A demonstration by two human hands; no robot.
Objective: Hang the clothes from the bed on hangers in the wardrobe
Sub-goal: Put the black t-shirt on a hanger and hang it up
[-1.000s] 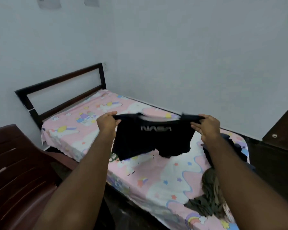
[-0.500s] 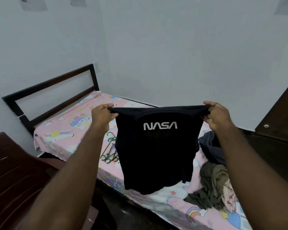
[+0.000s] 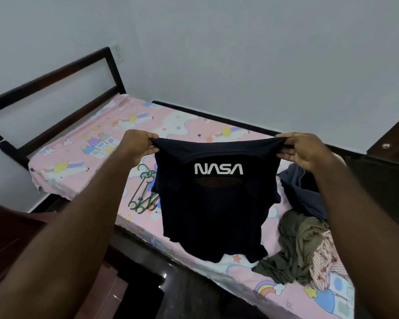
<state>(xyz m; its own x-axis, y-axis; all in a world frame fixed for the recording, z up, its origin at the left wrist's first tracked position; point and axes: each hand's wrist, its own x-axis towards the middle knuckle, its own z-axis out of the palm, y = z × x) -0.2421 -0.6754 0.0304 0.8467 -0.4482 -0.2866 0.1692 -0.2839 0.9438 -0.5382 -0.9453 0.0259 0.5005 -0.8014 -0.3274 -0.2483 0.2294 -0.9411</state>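
Note:
A black T-shirt (image 3: pixel 214 210) with white NASA lettering hangs spread out above the bed (image 3: pixel 78 157). My left hand (image 3: pixel 137 147) pinches its left shoulder and my right hand (image 3: pixel 303 151) pinches its right shoulder. Green hangers (image 3: pixel 143 192) lie on the pink sheet just behind the shirt's left edge, partly hidden by it. More clothes lie on the bed to the right: a dark blue garment (image 3: pixel 302 192), an olive garment (image 3: pixel 295 247) and a striped pink one (image 3: pixel 325 265). The wardrobe is not in view.
The bed has a dark headboard frame (image 3: pixel 55 88) at the left and stands against pale walls. A brown wooden chair (image 3: pixel 7 238) is at the lower left. A dark wooden door or panel (image 3: pixel 392 143) stands at the right edge. The floor is dark and glossy.
The shirt has been lifted off the bed and stretched wide, so it now hangs full length. The green hangers behind it came into view. My view has shifted closer.

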